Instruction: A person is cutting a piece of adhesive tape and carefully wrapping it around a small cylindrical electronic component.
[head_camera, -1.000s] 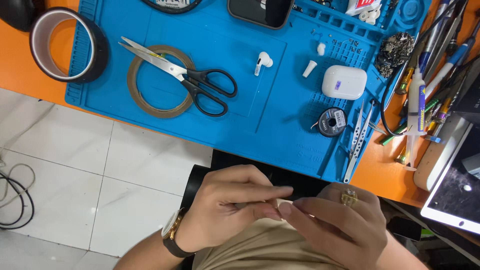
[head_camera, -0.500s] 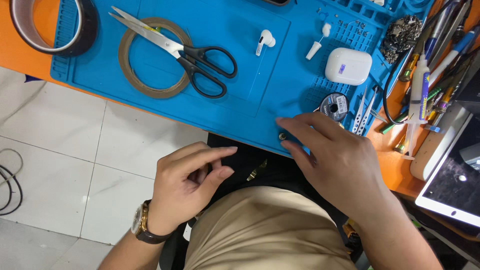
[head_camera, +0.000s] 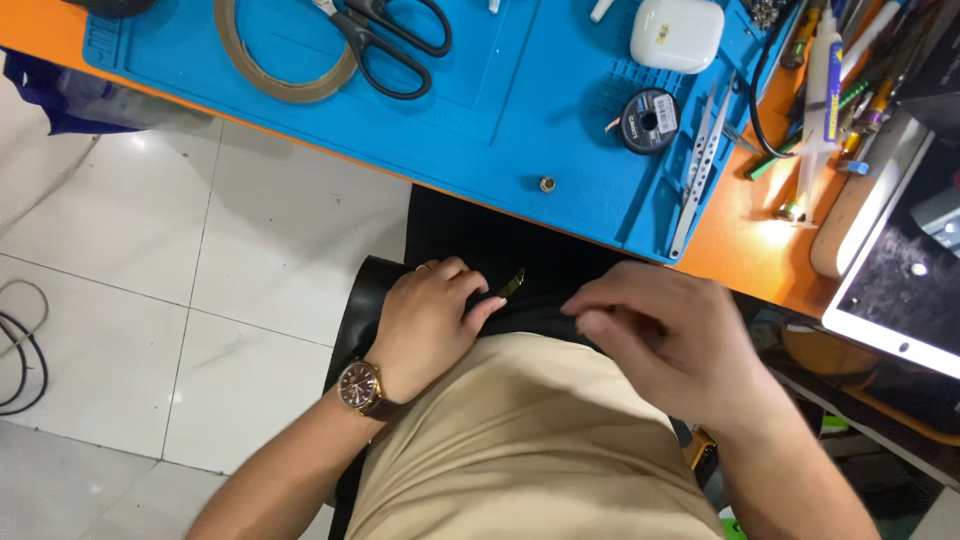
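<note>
My left hand (head_camera: 430, 322), with a wristwatch on its wrist, rests over my lap on the black seat edge. It is closed on a thin brass-coloured tool (head_camera: 512, 283) whose tip sticks out past the fingers. My right hand (head_camera: 660, 335) hovers just to the right of that tip, fingers curled together, with nothing visible in them. A small metal ring (head_camera: 547, 184) lies alone on the blue work mat (head_camera: 500, 110) near its front edge, above both hands.
On the mat lie black scissors (head_camera: 392, 40), a tape ring (head_camera: 280, 75), a white earbud case (head_camera: 677, 33), a black wire spool (head_camera: 648, 120) and steel tweezers (head_camera: 698, 175). Pens and a glue tube (head_camera: 820, 70) crowd the orange desk at right, beside a tablet (head_camera: 900, 290).
My right hand has come back from the mat's front edge to my lap, and a small metal ring now lies where it was. The view has tilted down.
</note>
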